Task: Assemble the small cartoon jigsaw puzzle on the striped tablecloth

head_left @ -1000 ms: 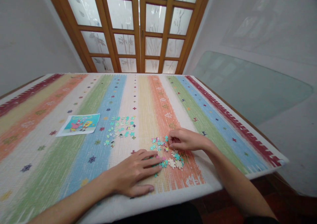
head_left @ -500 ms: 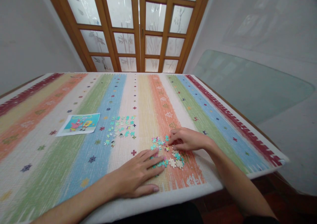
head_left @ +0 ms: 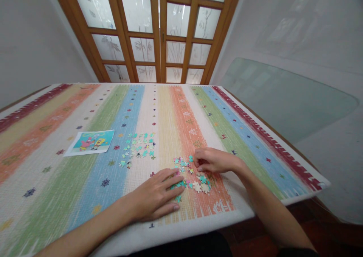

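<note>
A heap of small teal, pink and cream puzzle pieces [head_left: 190,173] lies near the front edge of a striped cloth-covered table [head_left: 85,181]. My left hand [head_left: 154,196] rests flat on the cloth with fingers stretched out, its fingertips touching the left side of the heap. My right hand [head_left: 215,160] sits at the heap's right side with fingers curled and pinched together; what they hold is hidden. A second group of teal pieces [head_left: 138,147] is spread out farther back on the blue stripe.
A printed cartoon picture [head_left: 90,142] lies flat at the left of the spread pieces. Wooden doors with frosted glass panes [head_left: 161,33] stand behind the table. A glass sheet [head_left: 283,98] leans on the wall at the right.
My left hand has drawn back slightly toward me and to the left, leaving more pieces of the heap uncovered. My right hand has stayed at the heap's right side.
</note>
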`<action>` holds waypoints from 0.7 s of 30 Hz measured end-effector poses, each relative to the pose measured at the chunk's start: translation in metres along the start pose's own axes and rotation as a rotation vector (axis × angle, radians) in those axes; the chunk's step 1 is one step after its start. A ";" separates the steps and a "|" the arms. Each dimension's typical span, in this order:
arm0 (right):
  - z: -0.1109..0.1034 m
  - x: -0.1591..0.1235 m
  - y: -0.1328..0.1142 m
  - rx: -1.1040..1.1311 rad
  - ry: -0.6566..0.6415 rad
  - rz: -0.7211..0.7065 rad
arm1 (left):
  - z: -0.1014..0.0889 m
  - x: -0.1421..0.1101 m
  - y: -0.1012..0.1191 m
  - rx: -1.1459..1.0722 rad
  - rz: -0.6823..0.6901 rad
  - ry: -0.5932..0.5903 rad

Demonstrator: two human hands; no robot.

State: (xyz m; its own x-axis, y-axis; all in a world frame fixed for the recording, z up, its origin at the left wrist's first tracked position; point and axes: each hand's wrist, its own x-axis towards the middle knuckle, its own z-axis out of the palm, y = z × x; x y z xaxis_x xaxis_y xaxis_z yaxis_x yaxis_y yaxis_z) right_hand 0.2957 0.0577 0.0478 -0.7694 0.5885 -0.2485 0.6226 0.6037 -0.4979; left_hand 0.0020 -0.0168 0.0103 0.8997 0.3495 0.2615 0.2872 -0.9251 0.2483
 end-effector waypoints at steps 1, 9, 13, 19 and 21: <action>-0.001 -0.002 0.002 0.012 0.000 -0.009 | 0.000 0.000 -0.001 0.008 -0.004 0.006; -0.006 -0.003 0.005 0.059 -0.018 -0.027 | 0.000 -0.001 -0.005 0.002 -0.001 0.035; -0.003 0.000 0.004 0.089 0.036 -0.039 | 0.000 -0.001 -0.006 -0.006 0.012 0.055; 0.000 0.002 0.009 0.001 0.178 -0.079 | 0.001 -0.001 -0.007 -0.013 0.007 0.022; 0.000 0.001 0.010 -0.017 0.178 -0.067 | 0.001 -0.001 -0.007 -0.017 0.000 0.025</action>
State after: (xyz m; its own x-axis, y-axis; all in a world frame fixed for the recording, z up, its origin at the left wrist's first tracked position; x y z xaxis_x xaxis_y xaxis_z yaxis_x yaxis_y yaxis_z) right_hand 0.3011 0.0642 0.0430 -0.7727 0.6316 -0.0639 0.5744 0.6527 -0.4941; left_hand -0.0008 -0.0109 0.0071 0.8912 0.3530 0.2850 0.2811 -0.9227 0.2639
